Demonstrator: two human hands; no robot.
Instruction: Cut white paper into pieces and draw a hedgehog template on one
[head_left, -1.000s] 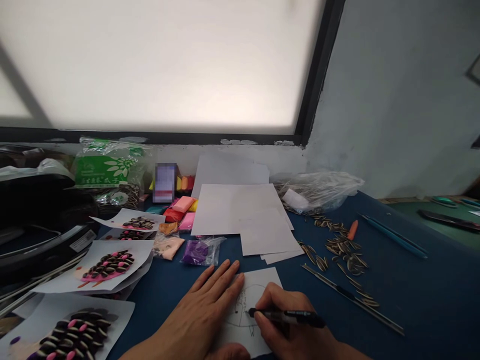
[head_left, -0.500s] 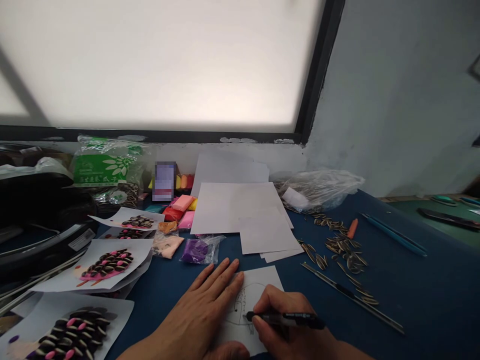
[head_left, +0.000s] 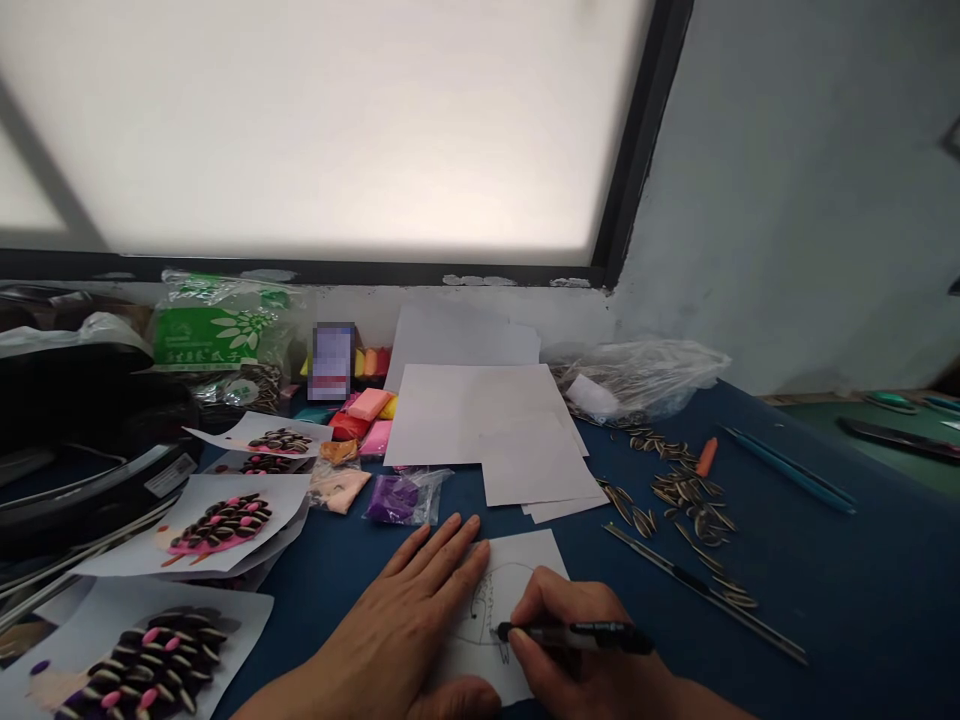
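Observation:
My left hand (head_left: 420,610) lies flat with its fingers stretched over the left part of a white sheet of paper (head_left: 532,552). My right hand (head_left: 577,630) grips a black pen (head_left: 570,635), its tip touching the paper. Drawn on the sheet are a rounded outline, a curl, a wavy line and small legs at the bottom; both hands hide parts of the drawing. Beyond my left fingers sits a purple packet of modelling clay (head_left: 394,498). To the right of my right hand lies a thin metal rod with a dark grip (head_left: 701,590).
Finished seed pictures (head_left: 217,525) are stacked at the left. Blank white sheets (head_left: 472,410) lie at the back, with colourful clay packets (head_left: 367,405) beside them. Loose sunflower seeds (head_left: 694,500), an orange stick (head_left: 706,457), blue tweezers (head_left: 787,470) and a clear plastic bag (head_left: 645,375) are at the right.
The pen tip has shifted very slightly on the paper, and the wavy line looks a little longer. My left hand stays in place; the view has moved slightly.

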